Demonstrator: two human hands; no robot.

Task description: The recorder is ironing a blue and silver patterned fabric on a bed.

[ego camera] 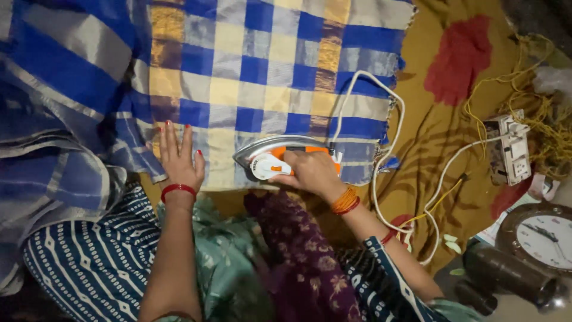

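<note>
A blue, cream and tan checked cloth (268, 65) lies spread over a mustard sheet. My right hand (310, 170) grips the handle of a white and orange electric iron (268, 158), whose soleplate rests on the cloth's near edge, nose pointing left. My left hand (177, 158) lies flat on the cloth just left of the iron, fingers spread, with a red bangle at the wrist. The iron's white cord (381, 119) loops right off the cloth.
A mustard sheet with red patches (441, 119) covers the floor. A white socket board (507, 149) with tangled yellow wire (536, 101) sits at right. A round wall clock (545, 238) and a dark cylindrical vessel (506, 274) lie at lower right. Bunched blue cloth (53, 107) fills the left.
</note>
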